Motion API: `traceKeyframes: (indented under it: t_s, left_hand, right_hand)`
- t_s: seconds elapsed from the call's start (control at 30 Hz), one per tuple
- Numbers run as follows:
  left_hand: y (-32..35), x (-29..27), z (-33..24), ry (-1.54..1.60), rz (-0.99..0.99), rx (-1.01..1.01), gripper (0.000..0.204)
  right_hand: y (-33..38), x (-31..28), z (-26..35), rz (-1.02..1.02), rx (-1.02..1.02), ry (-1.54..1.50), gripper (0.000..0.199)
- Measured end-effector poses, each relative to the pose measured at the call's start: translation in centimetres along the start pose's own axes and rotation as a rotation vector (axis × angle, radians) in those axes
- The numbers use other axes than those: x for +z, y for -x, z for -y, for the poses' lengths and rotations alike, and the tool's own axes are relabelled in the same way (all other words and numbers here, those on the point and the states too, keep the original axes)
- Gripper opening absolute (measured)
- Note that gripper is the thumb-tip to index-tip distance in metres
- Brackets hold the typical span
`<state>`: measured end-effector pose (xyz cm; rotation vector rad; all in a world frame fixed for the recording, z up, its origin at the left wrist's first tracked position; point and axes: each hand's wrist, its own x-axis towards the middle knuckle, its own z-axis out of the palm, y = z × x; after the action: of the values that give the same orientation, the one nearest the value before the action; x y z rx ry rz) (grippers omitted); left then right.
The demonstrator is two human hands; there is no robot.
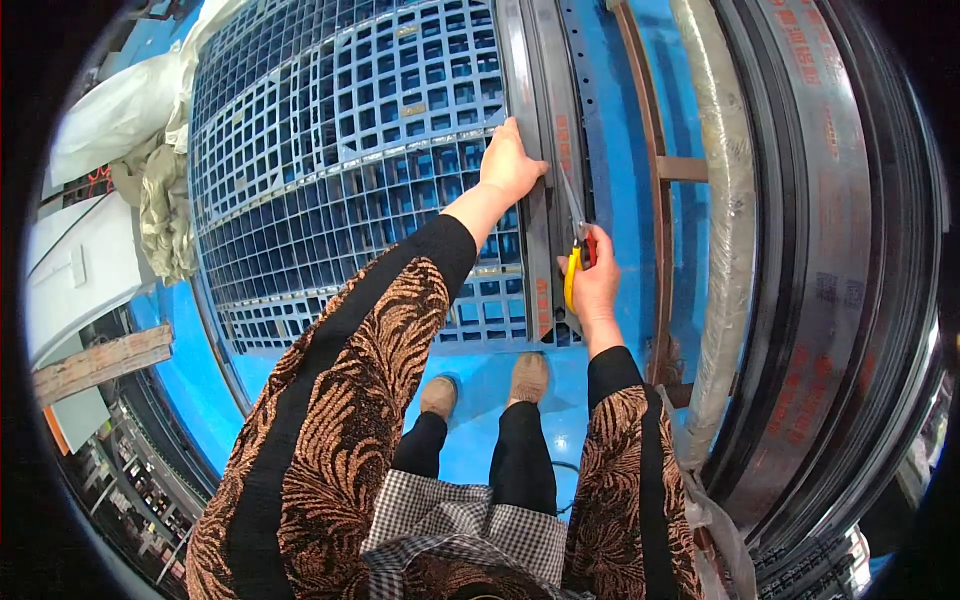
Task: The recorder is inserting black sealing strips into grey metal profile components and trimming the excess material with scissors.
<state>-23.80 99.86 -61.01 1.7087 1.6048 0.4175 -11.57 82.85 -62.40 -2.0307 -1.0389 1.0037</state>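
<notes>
My right hand [597,285] is closed round the yellow and red handles of a pair of scissors [572,278]. Their slim metal blades point away from me, slanting over a long dark grey bar [538,110] with red print. My left hand [513,168] lies on the left edge of that bar, beyond the scissors, thumb spread to the right and fingers stretched forward. It holds nothing separate that I can see; some of its fingers are hidden. The bar lies lengthwise along the right side of a blue-grey grid platform [345,160]. The tips of the blades look close to the bar's surface.
On the right stand a film-wrapped roll [722,200], a brown metal frame [682,168] and a stack of long dark profiles [830,250]. At left are white sheeting [120,125], crumpled cloth [166,215] and a wooden board [105,362]. Beneath my feet is blue floor [480,395].
</notes>
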Motion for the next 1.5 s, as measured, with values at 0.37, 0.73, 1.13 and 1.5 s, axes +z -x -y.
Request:
traceKeyframes:
  t_s: [0.37, 0.73, 1.13, 1.5]
  left_hand:
    - [1.5, 0.3, 1.0, 0.127, 0.047, -0.235, 0.051]
    - [2.0, 0.4, 4.9, 0.027, -0.085, -0.060, 0.044]
    - [-0.4, -1.0, 2.1, 0.068, 0.133, -0.192, 0.045]
    - [-0.4, -1.2, 0.9, 0.127, 0.098, -0.217, 0.044]
  right_hand:
    - [0.0, 0.2, 0.0, -0.043, -0.015, -0.018, 0.062]
    - [0.0, -0.5, 0.8, -0.050, -0.065, 0.079, 0.061]
    - [-0.2, -0.5, 0.6, 0.014, 0.011, 0.137, 0.066]
    - [0.1, 0.3, -0.3, -0.045, -0.068, 0.095, 0.062]
